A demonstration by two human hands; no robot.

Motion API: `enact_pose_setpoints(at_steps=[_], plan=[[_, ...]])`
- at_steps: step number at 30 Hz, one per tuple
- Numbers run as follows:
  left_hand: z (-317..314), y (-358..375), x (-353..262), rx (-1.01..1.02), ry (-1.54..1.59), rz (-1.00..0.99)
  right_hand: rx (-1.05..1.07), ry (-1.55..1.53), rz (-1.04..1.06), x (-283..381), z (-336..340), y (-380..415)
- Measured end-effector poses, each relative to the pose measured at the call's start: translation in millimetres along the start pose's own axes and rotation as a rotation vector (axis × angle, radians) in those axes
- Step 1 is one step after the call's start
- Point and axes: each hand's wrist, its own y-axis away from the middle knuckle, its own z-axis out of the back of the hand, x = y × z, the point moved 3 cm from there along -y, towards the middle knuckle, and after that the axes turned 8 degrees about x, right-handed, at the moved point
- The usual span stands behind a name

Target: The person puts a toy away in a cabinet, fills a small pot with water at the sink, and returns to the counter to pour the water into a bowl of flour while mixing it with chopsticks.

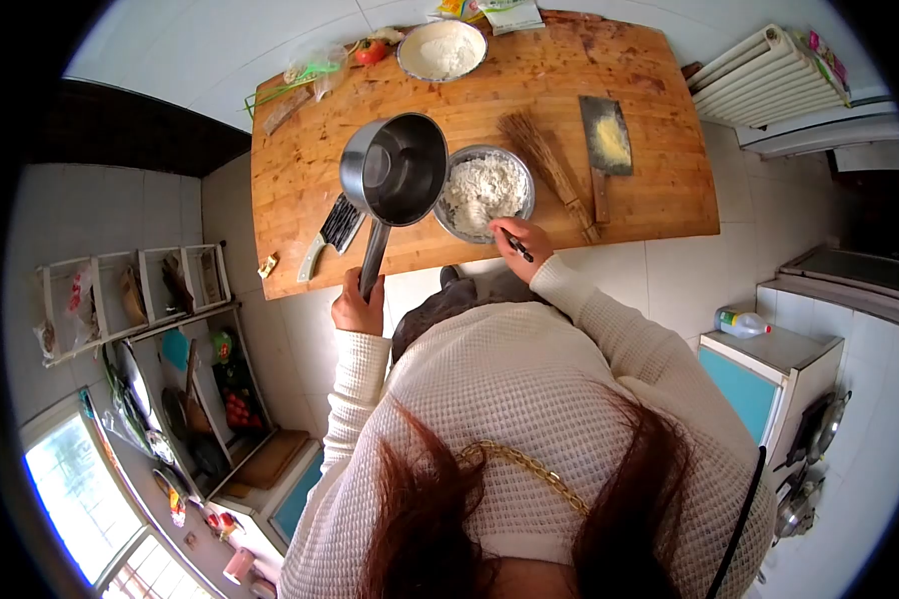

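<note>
My left hand is wrapped round the long handle of a dark metal water dipper, which is tilted over the table just left of the flour bowl. My right hand grips a dark-handled utensil at the near rim of a metal bowl; its working end is hidden, apparently in the flour. Lumpy white flour fills much of this bowl. Partly behind the dipper lies a cleaver with a pale handle, its dark blade specked with white.
A whisk brush and a second cleaver bearing yellow bits lie right of the bowl on the wooden table. At the back stand a white bowl of flour and a tomato. A radiator is at the far right.
</note>
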Motion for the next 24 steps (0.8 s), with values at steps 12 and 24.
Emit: enact_pose_setpoints(at_steps=[12, 24], plan=[[1, 4, -3, -0.002, 0.024, 0.015, -0.069, 0.082, -0.105, -10, 42, 7], [-1, 13, -2, 0.064, 0.019, 0.078, 0.149, -0.124, -0.113, 3, -3, 3]])
